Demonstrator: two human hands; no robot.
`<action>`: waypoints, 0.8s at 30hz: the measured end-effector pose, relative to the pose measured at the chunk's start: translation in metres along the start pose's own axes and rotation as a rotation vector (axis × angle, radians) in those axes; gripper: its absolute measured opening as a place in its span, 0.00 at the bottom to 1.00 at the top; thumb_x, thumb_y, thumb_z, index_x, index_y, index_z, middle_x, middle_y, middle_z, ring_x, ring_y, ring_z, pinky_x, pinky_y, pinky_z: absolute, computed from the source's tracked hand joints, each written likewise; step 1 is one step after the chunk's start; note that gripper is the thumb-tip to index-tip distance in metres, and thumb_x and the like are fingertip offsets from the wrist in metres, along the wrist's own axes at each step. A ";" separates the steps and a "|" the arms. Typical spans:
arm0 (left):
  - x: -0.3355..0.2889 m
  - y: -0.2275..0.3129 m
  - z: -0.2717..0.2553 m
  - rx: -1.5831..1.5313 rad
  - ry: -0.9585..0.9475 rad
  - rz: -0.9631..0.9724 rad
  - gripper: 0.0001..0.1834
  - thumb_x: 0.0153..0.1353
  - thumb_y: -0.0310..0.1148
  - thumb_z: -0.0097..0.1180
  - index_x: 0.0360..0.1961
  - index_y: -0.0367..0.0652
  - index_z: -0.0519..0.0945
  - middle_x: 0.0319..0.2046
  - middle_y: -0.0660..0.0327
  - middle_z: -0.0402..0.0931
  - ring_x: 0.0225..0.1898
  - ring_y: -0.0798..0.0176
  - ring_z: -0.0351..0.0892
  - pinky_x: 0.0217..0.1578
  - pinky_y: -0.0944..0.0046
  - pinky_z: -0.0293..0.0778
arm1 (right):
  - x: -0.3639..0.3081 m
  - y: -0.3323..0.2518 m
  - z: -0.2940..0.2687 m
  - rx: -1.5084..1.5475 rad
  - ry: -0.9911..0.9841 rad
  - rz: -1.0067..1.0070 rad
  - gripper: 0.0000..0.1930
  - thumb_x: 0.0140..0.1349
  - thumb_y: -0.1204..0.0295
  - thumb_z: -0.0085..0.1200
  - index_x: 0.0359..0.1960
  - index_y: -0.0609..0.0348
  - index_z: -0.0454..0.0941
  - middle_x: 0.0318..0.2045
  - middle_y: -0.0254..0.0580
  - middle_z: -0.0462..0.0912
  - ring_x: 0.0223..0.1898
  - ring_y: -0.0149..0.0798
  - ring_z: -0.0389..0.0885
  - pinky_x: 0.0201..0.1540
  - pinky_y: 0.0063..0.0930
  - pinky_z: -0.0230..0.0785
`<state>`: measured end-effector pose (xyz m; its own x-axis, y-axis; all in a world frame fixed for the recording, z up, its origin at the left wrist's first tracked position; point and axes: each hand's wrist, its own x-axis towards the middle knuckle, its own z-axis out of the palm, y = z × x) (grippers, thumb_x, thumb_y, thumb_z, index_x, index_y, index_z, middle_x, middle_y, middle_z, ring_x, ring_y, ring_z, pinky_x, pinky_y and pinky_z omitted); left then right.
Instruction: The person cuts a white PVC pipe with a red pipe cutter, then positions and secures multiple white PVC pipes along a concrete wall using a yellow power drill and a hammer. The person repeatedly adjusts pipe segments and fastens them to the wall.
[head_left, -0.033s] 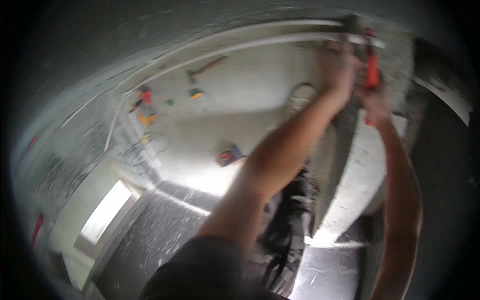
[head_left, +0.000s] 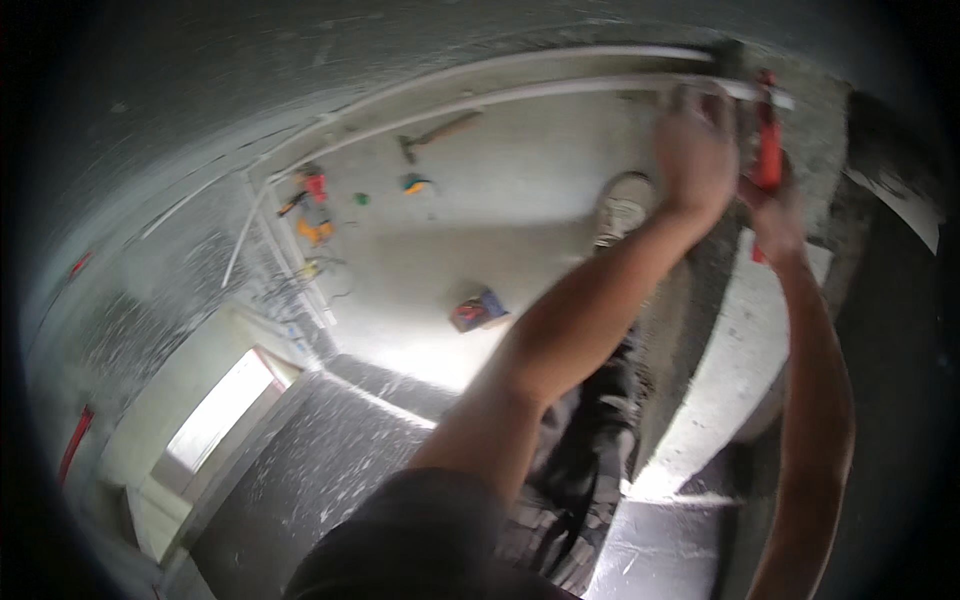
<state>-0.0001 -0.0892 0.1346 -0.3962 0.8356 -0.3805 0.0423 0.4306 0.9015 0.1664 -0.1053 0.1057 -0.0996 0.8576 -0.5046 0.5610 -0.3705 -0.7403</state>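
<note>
Gripping: left hand [head_left: 695, 150], fingers [head_left: 690, 100] curled over a white pipe [head_left: 560, 92] high at the wall.
Right hand [head_left: 775, 205]: fingers closed round one red-handled tool [head_left: 767, 150], touching that pipe.
Pipes: two, smooth, round, parallel.
Floor [head_left: 520, 200]: pale concrete; one hammer [head_left: 440, 132], scattered bright tools.

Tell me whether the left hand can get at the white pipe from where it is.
Probably yes: the left hand is already raised against the white pipe, nothing between them.

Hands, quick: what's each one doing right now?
Left hand: fingers on the white pipe; grip unclear.
Right hand: closed on a red-handled tool.
</note>
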 end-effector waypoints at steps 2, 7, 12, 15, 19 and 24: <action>-0.008 0.013 -0.013 0.565 0.250 0.622 0.13 0.57 0.32 0.69 0.38 0.38 0.78 0.44 0.45 0.78 0.48 0.43 0.75 0.51 0.44 0.66 | -0.005 -0.016 -0.007 -0.037 -0.005 0.005 0.18 0.62 0.66 0.64 0.48 0.63 0.75 0.30 0.41 0.81 0.30 0.37 0.77 0.37 0.39 0.71; 0.036 -0.024 -0.026 0.793 -0.018 0.661 0.16 0.55 0.38 0.67 0.41 0.40 0.81 0.45 0.41 0.81 0.52 0.38 0.78 0.56 0.41 0.69 | -0.023 -0.038 0.001 0.019 0.007 0.111 0.19 0.60 0.66 0.65 0.48 0.64 0.76 0.30 0.42 0.81 0.30 0.39 0.77 0.37 0.37 0.70; 0.055 -0.027 -0.027 1.159 -0.359 0.470 0.15 0.59 0.45 0.56 0.39 0.48 0.85 0.28 0.50 0.87 0.32 0.40 0.88 0.38 0.39 0.81 | -0.032 -0.021 0.008 0.019 0.016 0.185 0.23 0.57 0.67 0.61 0.52 0.65 0.75 0.34 0.54 0.84 0.35 0.52 0.83 0.42 0.43 0.75; 0.047 0.002 -0.026 1.215 -0.427 0.299 0.17 0.62 0.49 0.58 0.43 0.48 0.86 0.36 0.47 0.87 0.41 0.41 0.88 0.44 0.40 0.80 | -0.028 -0.020 0.010 -0.039 -0.031 0.216 0.22 0.55 0.71 0.57 0.52 0.66 0.75 0.40 0.67 0.84 0.46 0.67 0.82 0.49 0.51 0.74; 0.044 0.015 -0.029 1.235 -0.465 0.249 0.21 0.63 0.51 0.59 0.45 0.46 0.86 0.40 0.45 0.87 0.47 0.40 0.86 0.50 0.42 0.79 | -0.038 -0.038 0.006 -0.045 -0.014 0.171 0.21 0.55 0.72 0.56 0.52 0.66 0.75 0.43 0.69 0.83 0.50 0.69 0.81 0.53 0.51 0.73; 0.039 0.017 -0.031 1.265 -0.538 0.236 0.17 0.63 0.45 0.56 0.43 0.46 0.88 0.40 0.46 0.87 0.46 0.41 0.87 0.49 0.44 0.79 | -0.050 -0.031 0.008 -0.040 0.009 0.167 0.22 0.55 0.68 0.60 0.51 0.65 0.74 0.38 0.61 0.83 0.44 0.66 0.81 0.49 0.47 0.74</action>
<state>-0.0435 -0.0603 0.1417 0.1211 0.8332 -0.5395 0.9625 0.0344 0.2692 0.1474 -0.1398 0.1498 0.0056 0.7885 -0.6150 0.6010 -0.4942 -0.6281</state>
